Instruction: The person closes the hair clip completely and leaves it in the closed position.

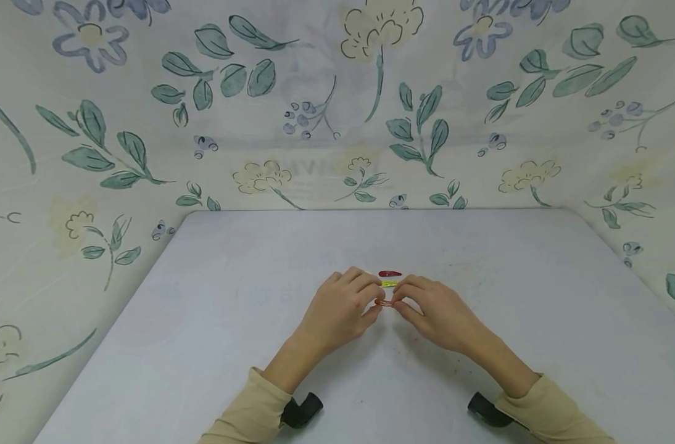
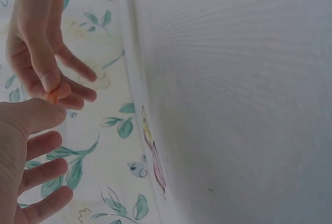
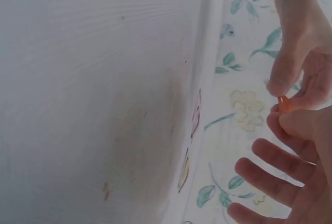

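Observation:
An orange snap hair clip (image 1: pixel 384 303) is held between my two hands, just above the table. My left hand (image 1: pixel 343 308) pinches one end of it between thumb and index finger. At its other end, the thumb and index finger of my right hand (image 1: pixel 438 313) pinch it too. In the right wrist view, the middle of the orange clip (image 3: pixel 284 103) shows between the fingertips. Beyond the hands, a yellow snap hair clip (image 1: pixel 390 284) lies on the table, and behind that a red, teardrop-shaped one (image 1: pixel 390 273).
The white table (image 1: pixel 248 253) carries a few small specks near the right forearm. A floral cloth (image 1: pixel 315 166) rises behind and along both sides. Black wrist-worn devices (image 1: pixel 303 412) stick out from the sleeves, low over the table.

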Demonstrator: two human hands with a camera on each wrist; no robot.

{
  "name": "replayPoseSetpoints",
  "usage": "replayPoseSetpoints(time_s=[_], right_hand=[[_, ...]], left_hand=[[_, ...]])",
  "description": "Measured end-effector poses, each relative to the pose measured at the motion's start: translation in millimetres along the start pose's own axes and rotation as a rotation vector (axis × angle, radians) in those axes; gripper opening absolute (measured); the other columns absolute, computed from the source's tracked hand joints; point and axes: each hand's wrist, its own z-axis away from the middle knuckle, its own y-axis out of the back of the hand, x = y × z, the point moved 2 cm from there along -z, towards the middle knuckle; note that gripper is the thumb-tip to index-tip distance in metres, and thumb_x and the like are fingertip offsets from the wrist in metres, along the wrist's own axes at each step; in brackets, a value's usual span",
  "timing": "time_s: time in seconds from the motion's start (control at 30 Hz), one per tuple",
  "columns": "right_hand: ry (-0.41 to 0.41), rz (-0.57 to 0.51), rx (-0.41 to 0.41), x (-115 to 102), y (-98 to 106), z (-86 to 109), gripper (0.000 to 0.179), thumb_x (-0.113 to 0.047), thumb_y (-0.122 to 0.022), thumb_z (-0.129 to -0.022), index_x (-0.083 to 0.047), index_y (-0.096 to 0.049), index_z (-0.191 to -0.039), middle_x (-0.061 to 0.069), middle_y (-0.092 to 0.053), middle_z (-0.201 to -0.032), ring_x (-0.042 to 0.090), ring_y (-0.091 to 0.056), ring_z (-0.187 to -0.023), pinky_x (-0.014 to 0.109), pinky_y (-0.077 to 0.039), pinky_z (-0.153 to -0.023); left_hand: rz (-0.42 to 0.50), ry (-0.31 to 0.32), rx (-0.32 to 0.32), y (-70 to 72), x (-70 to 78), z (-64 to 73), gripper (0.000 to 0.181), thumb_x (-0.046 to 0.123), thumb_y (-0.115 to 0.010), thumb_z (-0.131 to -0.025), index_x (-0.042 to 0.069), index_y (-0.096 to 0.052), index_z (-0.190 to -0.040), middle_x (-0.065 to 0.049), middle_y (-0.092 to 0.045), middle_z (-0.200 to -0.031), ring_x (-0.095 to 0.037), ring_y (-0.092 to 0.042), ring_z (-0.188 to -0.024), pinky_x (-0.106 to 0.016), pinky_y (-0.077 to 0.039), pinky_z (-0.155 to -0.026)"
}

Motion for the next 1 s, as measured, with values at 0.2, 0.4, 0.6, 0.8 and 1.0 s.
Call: replayPoseSetpoints(time_s=[0.2, 0.4, 0.6, 0.8, 1.0], right_hand=[[-0.014, -0.017, -0.025, 1.9, 0.9, 0.5, 0.006, -0.013, -0.070, -0.092, -0.016, -0.071, -0.097, -0.006, -0.066, -0.106, 0.018, -0.066, -0.096, 0.036, -0.054, -0.081], [-0.057, -0.042, -0.076, 2.7, 3.4, -2.4, 0.004, -0.015, -0.068, -0.093, -0.015, -0.070, -0.097, -0.003, -0.065, -0.111, 0.021, -0.065, -0.100, 0.039, -0.054, -0.084], [-0.067, -0.038, -0.049, 3.3, 8.9, -6.8, 0.003, -0.015, -0.068, -0.093, -0.013, -0.070, -0.096, -0.001, -0.065, -0.113, 0.024, -0.067, -0.099, 0.039, -0.054, -0.081], [-0.136, -0.093, -0.041, 5.7, 15.9, -11.3, 0.014, -0.021, -0.063, -0.097, -0.012, -0.071, -0.102, 0.000, -0.065, -0.116, 0.025, -0.065, -0.107, 0.043, -0.053, -0.086], [-0.181, -0.164, -0.066, 8.4, 21.3, -17.3, 0.021, -0.023, -0.060, -0.099, -0.008, -0.071, -0.107, 0.003, -0.065, -0.118, 0.026, -0.062, -0.112, 0.047, -0.051, -0.092]], left_hand=[[-0.050, -0.039, 0.021, -2.1, 1.7, -2.1, 0.012, 0.019, -0.080, -0.081, 0.019, -0.071, -0.089, 0.006, -0.071, -0.102, -0.013, -0.060, -0.099, -0.027, -0.048, -0.069], [-0.078, -0.041, 0.038, -3.6, 1.4, -4.7, 0.008, 0.022, -0.079, -0.080, 0.020, -0.072, -0.084, 0.008, -0.071, -0.098, -0.012, -0.061, -0.096, -0.026, -0.048, -0.068], [-0.070, -0.017, 0.022, -5.0, 1.4, -11.7, 0.007, 0.025, -0.076, -0.082, 0.020, -0.072, -0.085, 0.009, -0.070, -0.094, -0.012, -0.060, -0.093, -0.026, -0.047, -0.067], [-0.081, -0.002, 0.011, -3.0, -1.4, -19.6, 0.012, 0.025, -0.078, -0.081, 0.019, -0.071, -0.090, 0.007, -0.070, -0.097, -0.014, -0.060, -0.092, -0.027, -0.048, -0.067], [-0.130, -0.016, 0.004, -0.1, -3.8, -29.3, 0.013, 0.026, -0.076, -0.083, 0.019, -0.074, -0.093, 0.006, -0.070, -0.099, -0.014, -0.060, -0.093, -0.027, -0.047, -0.066]])
